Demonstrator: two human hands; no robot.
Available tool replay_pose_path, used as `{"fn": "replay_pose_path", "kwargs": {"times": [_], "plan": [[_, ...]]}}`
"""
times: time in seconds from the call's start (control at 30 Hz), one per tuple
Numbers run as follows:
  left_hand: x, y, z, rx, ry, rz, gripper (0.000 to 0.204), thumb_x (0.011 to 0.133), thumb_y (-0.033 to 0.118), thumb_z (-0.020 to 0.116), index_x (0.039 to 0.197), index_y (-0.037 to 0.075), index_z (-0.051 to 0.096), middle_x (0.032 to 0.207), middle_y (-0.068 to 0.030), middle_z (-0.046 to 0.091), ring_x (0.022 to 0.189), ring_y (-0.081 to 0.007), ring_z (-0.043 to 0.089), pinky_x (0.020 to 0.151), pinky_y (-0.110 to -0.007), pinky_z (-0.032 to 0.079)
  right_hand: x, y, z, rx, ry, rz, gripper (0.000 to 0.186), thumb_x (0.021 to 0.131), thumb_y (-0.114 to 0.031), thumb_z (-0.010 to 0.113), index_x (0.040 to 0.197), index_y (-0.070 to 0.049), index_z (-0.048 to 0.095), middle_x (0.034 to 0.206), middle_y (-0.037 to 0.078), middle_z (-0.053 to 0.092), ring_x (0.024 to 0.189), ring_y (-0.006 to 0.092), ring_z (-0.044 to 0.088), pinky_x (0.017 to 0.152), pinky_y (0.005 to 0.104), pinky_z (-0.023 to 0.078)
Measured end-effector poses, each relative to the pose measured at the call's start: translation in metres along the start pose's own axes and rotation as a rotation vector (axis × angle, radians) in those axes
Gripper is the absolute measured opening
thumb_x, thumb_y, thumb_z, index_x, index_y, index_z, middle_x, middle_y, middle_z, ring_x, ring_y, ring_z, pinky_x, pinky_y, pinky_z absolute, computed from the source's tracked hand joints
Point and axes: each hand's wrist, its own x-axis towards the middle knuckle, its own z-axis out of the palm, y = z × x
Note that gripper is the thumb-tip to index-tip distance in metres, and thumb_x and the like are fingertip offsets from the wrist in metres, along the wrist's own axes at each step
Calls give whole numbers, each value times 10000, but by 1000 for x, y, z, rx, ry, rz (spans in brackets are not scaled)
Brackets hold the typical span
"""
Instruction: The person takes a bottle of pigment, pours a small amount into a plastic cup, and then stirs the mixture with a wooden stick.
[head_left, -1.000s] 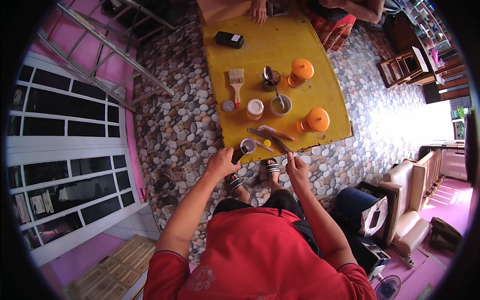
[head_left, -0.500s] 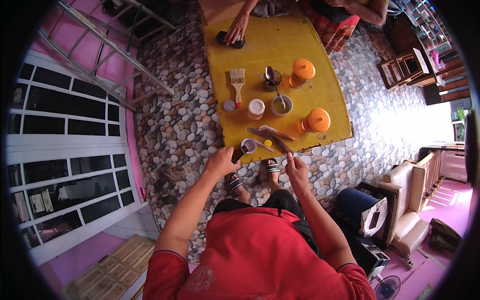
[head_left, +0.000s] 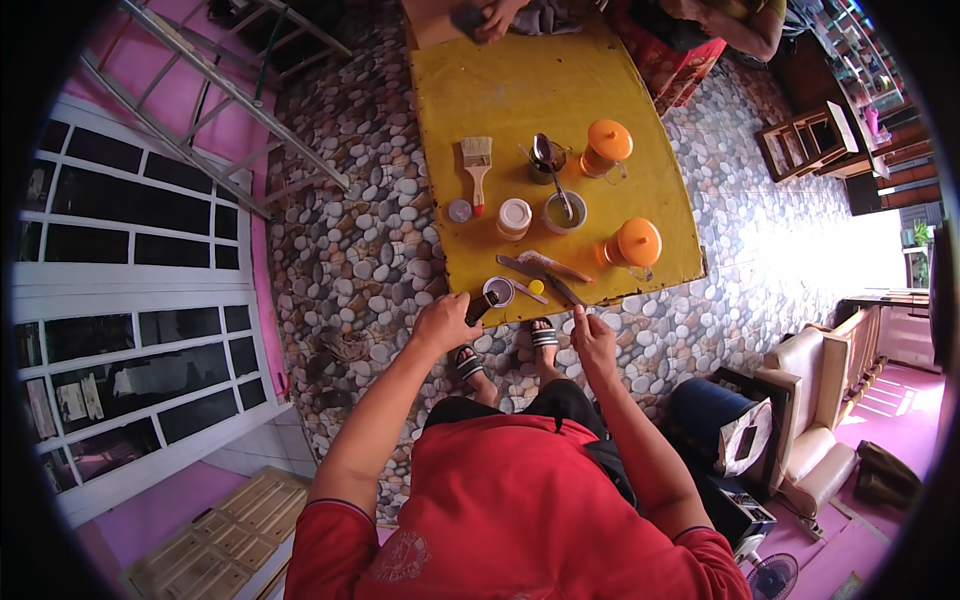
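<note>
My left hand (head_left: 443,325) grips a small dark object (head_left: 478,310), tilted at the rim of a white cup (head_left: 497,292) on the yellow table (head_left: 540,90)'s near edge. My right hand (head_left: 594,340) pinches the end of a dark flat blade (head_left: 565,293) resting over that edge. Between the hands lie a light stick (head_left: 527,290), a yellow lid (head_left: 537,287), another flat blade (head_left: 518,267) and a wooden handle (head_left: 570,269). Farther in stand a white-lidded jar (head_left: 514,219), a bowl with spoon (head_left: 565,220), a dark container (head_left: 545,165) and two orange-lidded pitchers (head_left: 637,244).
A paintbrush (head_left: 477,170) lies on the table. A co-worker's hand (head_left: 495,22) holds a black object (head_left: 466,20) at the back; another bent arm (head_left: 750,35) is at back right. A metal ladder (head_left: 210,110) leans left; a blue drum (head_left: 705,420) and armchair (head_left: 810,400) stand right.
The co-worker's hand has reached onto the table, picked up the black object and carried it toward the back. My own hands look practically unmoved.
</note>
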Motion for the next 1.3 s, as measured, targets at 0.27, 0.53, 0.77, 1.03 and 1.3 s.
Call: {"fn": "replay_pose_path", "kwargs": {"times": [0.27,0.53,0.77,1.03,1.3], "plan": [[2,1,-1,5,-27,-5,448,768,377,755,1009,29,608,1002,-183,696,977,-382,681,839,-489,559,7,11,2,-41,-3,8,551,1043,-435,584,646,-53,571,555,-25,506,508,62,431,474,263,329],[2,-4,8,-3,-14,4,455,784,381,752,1031,27,608,1027,-178,683,976,-375,678,836,-475,556,5,6,2,-7,-27,9,545,1039,-447,586,653,-62,578,553,-26,511,491,58,424,460,258,316],[0,-11,19,-63,145,89,443,799,372,754,1019,20,599,1006,-189,682,962,-384,673,825,-472,559,1,-8,1,70,-96,129,535,1036,-495,563,695,-84,568,555,-26,498,462,62,411,437,245,306],[-8,-4,17,-166,285,85,443,810,370,754,1013,7,601,1001,-181,665,961,-383,661,837,-464,551,9,-6,-7,69,-256,332,514,1054,-513,494,825,-63,595,692,31,565,567,105,529,487,239,363],[-13,-8,15,-308,507,127,411,802,369,778,1012,65,599,942,-163,654,917,-386,658,798,-458,564,4,-43,2,243,-455,201,303,1053,-188,543,1223,56,596,1090,114,648,925,193,687,726,290,512]]}}
